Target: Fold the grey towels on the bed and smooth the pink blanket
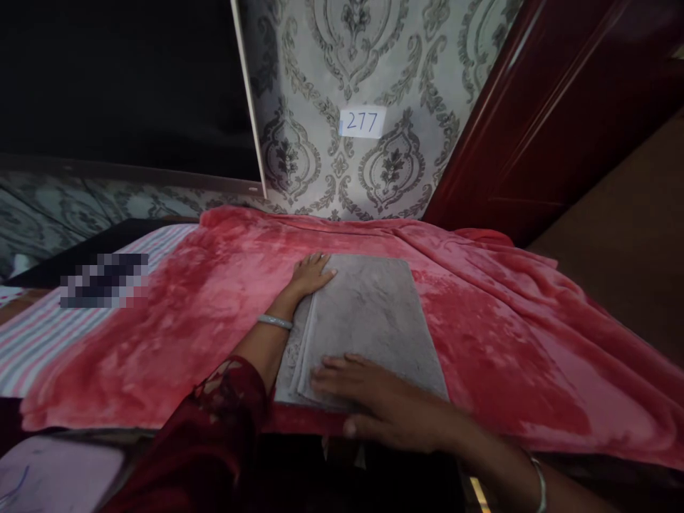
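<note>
A grey folded cloth (374, 313), soft and slightly mottled, lies flat on a red and pink plush blanket (491, 356). Along its left side several stacked layers show, fanned slightly apart. My left hand (313, 274) rests on the cloth's far left corner, fingers stretched out and thumb apart. Across the near edge lies my right hand (374, 395), its fingers extended over the cloth and pointing left. The right thumb sticks out past the cloth's near edge. Neither hand grips anything.
Behind the blanket stands a patterned wall with a paper label (362, 122) reading 277. A large dark screen (122, 85) is at the back left, above a striped cloth (32, 349) bearing a blurred-out item. Dark red wooden panelling (513, 107) rises on the right.
</note>
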The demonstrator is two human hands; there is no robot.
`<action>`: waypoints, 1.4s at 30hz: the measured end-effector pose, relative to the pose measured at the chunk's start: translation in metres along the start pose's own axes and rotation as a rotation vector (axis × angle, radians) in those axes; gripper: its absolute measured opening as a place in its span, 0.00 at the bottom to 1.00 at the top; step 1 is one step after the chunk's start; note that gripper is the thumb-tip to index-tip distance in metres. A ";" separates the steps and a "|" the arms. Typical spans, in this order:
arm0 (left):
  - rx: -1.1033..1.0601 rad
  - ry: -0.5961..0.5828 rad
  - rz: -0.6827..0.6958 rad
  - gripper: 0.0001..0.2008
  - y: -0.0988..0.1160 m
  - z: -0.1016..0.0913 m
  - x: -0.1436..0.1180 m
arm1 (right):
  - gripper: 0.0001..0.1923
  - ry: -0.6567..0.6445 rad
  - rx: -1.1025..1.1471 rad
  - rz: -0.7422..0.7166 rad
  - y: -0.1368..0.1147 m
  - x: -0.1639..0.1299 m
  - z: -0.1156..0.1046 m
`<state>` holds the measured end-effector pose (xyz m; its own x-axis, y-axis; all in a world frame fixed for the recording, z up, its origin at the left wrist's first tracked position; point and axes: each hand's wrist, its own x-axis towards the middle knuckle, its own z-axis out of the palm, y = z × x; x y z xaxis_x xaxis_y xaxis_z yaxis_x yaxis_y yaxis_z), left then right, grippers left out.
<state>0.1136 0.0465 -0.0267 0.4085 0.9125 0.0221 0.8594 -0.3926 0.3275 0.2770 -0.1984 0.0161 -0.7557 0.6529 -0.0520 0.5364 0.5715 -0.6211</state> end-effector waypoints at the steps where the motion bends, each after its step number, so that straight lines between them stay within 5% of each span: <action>1: -0.010 0.000 0.002 0.33 -0.001 0.000 0.000 | 0.30 0.042 -0.022 0.037 0.002 0.005 -0.002; 4: -0.041 -0.004 0.021 0.29 -0.005 0.001 0.000 | 0.34 0.116 -0.168 0.120 0.013 0.026 0.001; 8: -0.070 0.003 0.044 0.26 -0.010 0.002 0.000 | 0.35 0.053 -0.285 0.085 0.017 0.040 0.019; 18: -0.113 0.048 0.062 0.26 -0.014 0.008 0.005 | 0.36 0.016 -0.075 0.055 -0.015 0.010 0.031; 22: -0.102 0.065 0.076 0.26 -0.017 0.010 0.007 | 0.27 0.188 -0.011 0.042 0.004 -0.006 0.017; 26: -0.099 0.078 0.077 0.25 -0.017 0.009 0.009 | 0.30 0.426 -0.241 0.213 0.038 -0.019 0.011; 34: -0.082 0.112 0.085 0.25 -0.017 0.006 0.011 | 0.35 0.343 -0.425 0.386 0.043 -0.018 0.041; 39: -0.080 0.155 0.061 0.25 -0.017 0.004 0.010 | 0.33 0.397 -0.313 0.339 0.028 -0.032 0.049; 42: -0.065 0.202 0.036 0.27 -0.013 0.000 0.007 | 0.27 0.542 -0.192 0.302 0.039 -0.045 0.047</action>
<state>0.1049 0.0577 -0.0307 0.3627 0.9053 0.2212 0.8214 -0.4227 0.3829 0.3147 -0.2290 -0.0423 -0.2906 0.9286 0.2309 0.7913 0.3689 -0.4876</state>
